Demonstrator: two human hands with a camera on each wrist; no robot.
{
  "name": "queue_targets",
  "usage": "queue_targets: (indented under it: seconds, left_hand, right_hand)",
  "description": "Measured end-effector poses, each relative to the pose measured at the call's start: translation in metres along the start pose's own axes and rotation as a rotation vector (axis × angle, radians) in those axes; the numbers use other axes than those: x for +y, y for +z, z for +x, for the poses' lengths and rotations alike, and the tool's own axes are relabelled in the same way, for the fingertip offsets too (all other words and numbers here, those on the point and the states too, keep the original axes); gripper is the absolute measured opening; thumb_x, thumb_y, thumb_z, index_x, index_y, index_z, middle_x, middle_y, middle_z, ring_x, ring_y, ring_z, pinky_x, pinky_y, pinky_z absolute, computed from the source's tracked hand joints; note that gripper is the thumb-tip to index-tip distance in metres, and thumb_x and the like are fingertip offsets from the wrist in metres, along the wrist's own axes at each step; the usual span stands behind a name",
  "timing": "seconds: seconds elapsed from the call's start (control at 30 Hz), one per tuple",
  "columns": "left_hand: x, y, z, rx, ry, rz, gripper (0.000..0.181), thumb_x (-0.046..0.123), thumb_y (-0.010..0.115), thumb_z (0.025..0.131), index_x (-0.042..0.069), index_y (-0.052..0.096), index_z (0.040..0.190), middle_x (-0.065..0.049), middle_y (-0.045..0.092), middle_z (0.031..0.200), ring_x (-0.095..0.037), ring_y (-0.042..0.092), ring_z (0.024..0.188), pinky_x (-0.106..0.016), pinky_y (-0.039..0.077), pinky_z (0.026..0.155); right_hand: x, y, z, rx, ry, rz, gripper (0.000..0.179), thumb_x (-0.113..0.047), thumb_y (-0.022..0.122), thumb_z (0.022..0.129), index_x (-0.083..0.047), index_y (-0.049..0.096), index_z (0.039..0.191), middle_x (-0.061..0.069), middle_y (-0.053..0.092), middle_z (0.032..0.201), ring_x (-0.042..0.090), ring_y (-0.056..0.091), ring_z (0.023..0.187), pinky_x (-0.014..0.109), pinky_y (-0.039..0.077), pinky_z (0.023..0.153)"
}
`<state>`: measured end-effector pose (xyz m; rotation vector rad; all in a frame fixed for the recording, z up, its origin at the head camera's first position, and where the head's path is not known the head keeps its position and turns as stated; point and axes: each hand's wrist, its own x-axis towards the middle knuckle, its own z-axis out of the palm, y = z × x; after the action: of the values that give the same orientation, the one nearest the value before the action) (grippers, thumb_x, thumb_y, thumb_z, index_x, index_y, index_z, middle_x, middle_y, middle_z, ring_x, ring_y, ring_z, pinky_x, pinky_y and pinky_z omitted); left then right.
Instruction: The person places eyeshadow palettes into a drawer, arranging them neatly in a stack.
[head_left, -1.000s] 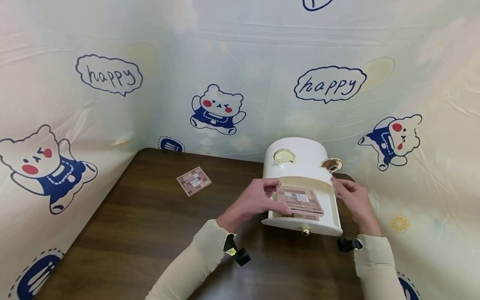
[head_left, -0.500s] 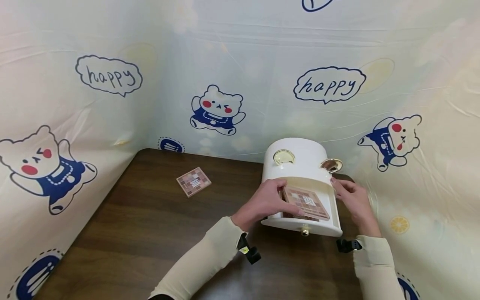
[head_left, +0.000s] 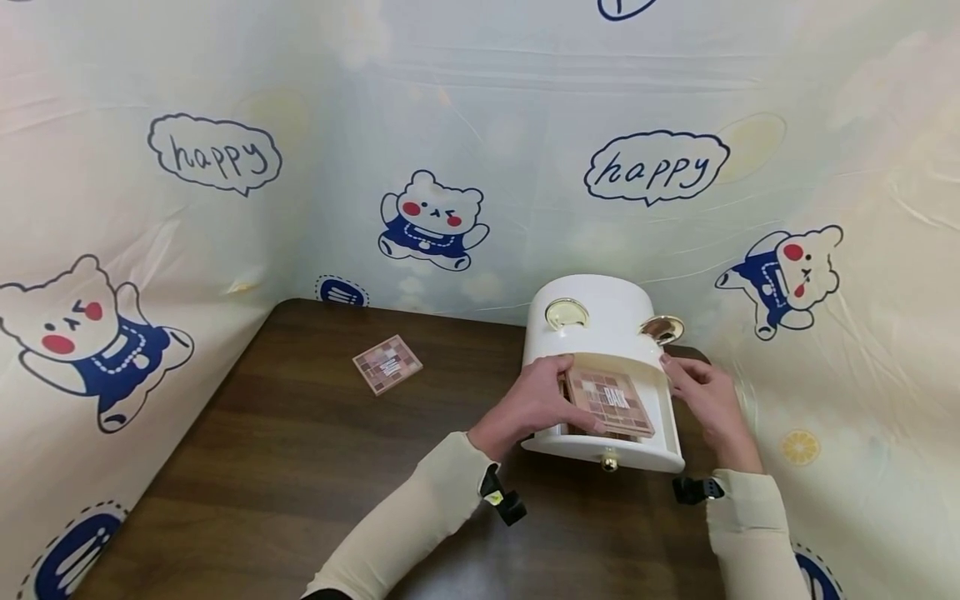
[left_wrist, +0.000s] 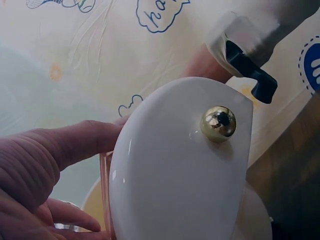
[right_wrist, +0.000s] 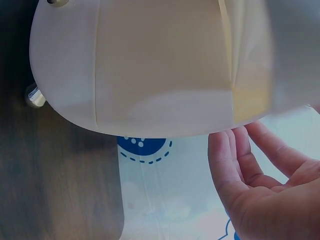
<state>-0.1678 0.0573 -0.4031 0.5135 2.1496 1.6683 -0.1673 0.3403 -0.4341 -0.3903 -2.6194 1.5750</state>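
Note:
My left hand (head_left: 536,398) holds a pinkish-brown eyeshadow palette (head_left: 611,400) by its left side, thumb at the near edge, inside the pulled-out drawer of a white rounded storage box (head_left: 592,287). Under it, part of another palette shows at the drawer's left. In the left wrist view, the palette's edge (left_wrist: 105,192) peeks out behind the white drawer front (left_wrist: 170,165) with its gold knob (left_wrist: 218,124). My right hand (head_left: 708,400) touches the box's right side with its fingertips; in the right wrist view, the fingers (right_wrist: 225,157) rest against the white wall.
Another eyeshadow palette (head_left: 387,364) lies flat on the dark wooden table (head_left: 300,467), left of the box. Two round gold-rimmed parts sit on the box's upper front, the right one (head_left: 662,329) sticking outward. A printed cloth (head_left: 510,125) hangs behind and beside the table.
My left hand has moved right with the palette and lowered it further into the drawer, mostly before the middle frame. The right hand has stayed at the box's side.

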Motion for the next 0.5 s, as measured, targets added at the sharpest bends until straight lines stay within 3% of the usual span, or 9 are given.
queue_targets:
  seconds: [0.17, 0.33, 0.5]
  left_hand:
    - [-0.0016, 0.0023, 0.0025, 0.016, 0.029, 0.054, 0.083, 0.016, 0.098, 0.062, 0.004, 0.057, 0.134, -0.001, 0.067, 0.108, -0.013, 0.062, 0.094, -0.026, 0.049, 0.090]
    - [-0.0030, 0.0053, 0.0031, 0.044, 0.009, 0.128, 0.095, 0.017, 0.100, 0.060, 0.004, 0.052, 0.141, -0.001, 0.060, 0.115, -0.013, 0.056, 0.100, -0.027, 0.046, 0.094]
    - [-0.0040, 0.0068, 0.0038, 0.046, 0.003, 0.088, 0.088, 0.014, 0.098, 0.061, 0.005, 0.055, 0.137, -0.004, 0.063, 0.111, -0.019, 0.060, 0.097, -0.027, 0.049, 0.089]
  right_hand:
    - [-0.0014, -0.0002, 0.0001, -0.001, 0.001, -0.004, 0.071, -0.055, 0.059, 0.096, 0.003, 0.058, 0.137, 0.021, 0.057, 0.130, 0.014, 0.060, 0.095, 0.016, 0.053, 0.074]
    - [-0.0013, -0.0001, 0.0001, -0.001, 0.008, -0.001, 0.071, -0.054, 0.059, 0.097, 0.003, 0.057, 0.137, 0.022, 0.056, 0.130, 0.016, 0.060, 0.097, 0.016, 0.053, 0.074]
    - [-0.0016, -0.0001, -0.0001, -0.005, 0.029, -0.004, 0.073, -0.056, 0.058, 0.096, 0.003, 0.056, 0.139, 0.021, 0.054, 0.132, 0.022, 0.058, 0.103, 0.015, 0.052, 0.075]
